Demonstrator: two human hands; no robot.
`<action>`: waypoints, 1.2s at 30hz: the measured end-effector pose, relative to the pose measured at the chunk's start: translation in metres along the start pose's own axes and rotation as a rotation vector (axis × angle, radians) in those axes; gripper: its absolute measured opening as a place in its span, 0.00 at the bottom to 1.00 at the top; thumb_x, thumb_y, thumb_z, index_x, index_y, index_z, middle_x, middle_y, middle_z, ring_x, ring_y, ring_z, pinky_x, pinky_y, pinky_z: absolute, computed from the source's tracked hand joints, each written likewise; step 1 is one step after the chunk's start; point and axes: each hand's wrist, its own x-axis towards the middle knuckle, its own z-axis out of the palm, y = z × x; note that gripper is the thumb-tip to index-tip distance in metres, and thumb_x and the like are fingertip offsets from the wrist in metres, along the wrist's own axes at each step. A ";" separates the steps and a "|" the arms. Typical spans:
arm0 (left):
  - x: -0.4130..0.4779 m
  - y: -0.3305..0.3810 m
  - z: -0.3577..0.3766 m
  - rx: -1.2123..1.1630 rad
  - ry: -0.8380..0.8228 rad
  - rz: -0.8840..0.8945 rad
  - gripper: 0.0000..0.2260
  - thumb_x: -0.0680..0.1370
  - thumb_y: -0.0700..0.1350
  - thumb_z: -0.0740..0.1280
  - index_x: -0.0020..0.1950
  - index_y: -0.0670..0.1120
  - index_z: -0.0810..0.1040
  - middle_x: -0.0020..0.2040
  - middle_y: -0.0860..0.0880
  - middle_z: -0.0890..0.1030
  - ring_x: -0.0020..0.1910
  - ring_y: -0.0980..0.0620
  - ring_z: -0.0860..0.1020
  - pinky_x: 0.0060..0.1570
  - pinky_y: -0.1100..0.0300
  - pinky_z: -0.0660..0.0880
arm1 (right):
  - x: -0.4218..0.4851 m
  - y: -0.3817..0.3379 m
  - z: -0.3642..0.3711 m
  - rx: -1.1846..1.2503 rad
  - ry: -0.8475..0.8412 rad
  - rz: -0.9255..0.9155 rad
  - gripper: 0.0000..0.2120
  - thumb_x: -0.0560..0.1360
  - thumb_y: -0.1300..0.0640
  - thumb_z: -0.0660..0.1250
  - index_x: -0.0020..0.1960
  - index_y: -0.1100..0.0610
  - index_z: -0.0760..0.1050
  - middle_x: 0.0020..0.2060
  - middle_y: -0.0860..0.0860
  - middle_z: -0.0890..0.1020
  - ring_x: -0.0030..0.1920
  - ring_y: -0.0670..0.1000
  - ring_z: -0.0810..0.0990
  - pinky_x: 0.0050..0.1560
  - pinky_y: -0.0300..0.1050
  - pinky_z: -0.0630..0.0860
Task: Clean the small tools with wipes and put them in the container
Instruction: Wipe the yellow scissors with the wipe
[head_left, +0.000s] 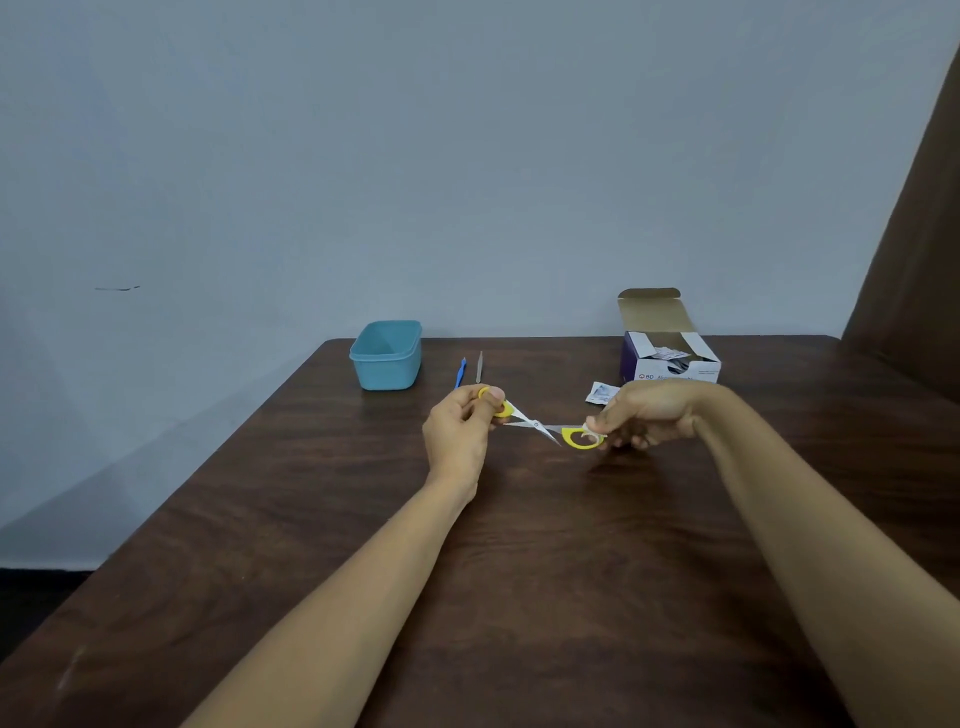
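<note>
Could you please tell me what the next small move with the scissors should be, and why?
Probably slide the wipe from the yellow ring toward the blades. The scissors are spread open: the left hand pinches one ring and the right hand pinches the wipe on the other. The blades seem not yet reached, so the container can wait.

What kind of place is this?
Probably a plain room at home or an office: a dark brown wooden table by a bare blue-grey wall, holding an open purple cardboard box of wipes and a teal plastic container.
</note>
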 end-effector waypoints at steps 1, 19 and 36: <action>0.000 0.000 0.000 0.004 -0.007 0.008 0.02 0.77 0.44 0.70 0.44 0.50 0.82 0.40 0.49 0.85 0.38 0.58 0.81 0.40 0.69 0.77 | -0.002 -0.005 0.000 -0.076 0.010 0.006 0.09 0.74 0.57 0.70 0.36 0.58 0.79 0.30 0.50 0.79 0.31 0.44 0.71 0.32 0.35 0.63; -0.003 -0.003 0.004 -0.055 0.046 -0.014 0.12 0.80 0.49 0.64 0.47 0.44 0.83 0.41 0.50 0.84 0.40 0.56 0.82 0.38 0.66 0.76 | 0.012 -0.002 0.047 0.716 0.150 -0.160 0.07 0.77 0.57 0.66 0.41 0.54 0.78 0.34 0.45 0.80 0.35 0.43 0.68 0.34 0.34 0.60; -0.005 -0.010 0.002 0.235 -0.200 0.199 0.07 0.77 0.49 0.69 0.46 0.49 0.85 0.36 0.50 0.84 0.37 0.60 0.80 0.41 0.63 0.77 | 0.029 0.005 0.088 0.814 0.384 -0.325 0.03 0.73 0.58 0.71 0.43 0.57 0.81 0.34 0.47 0.79 0.35 0.44 0.68 0.38 0.36 0.66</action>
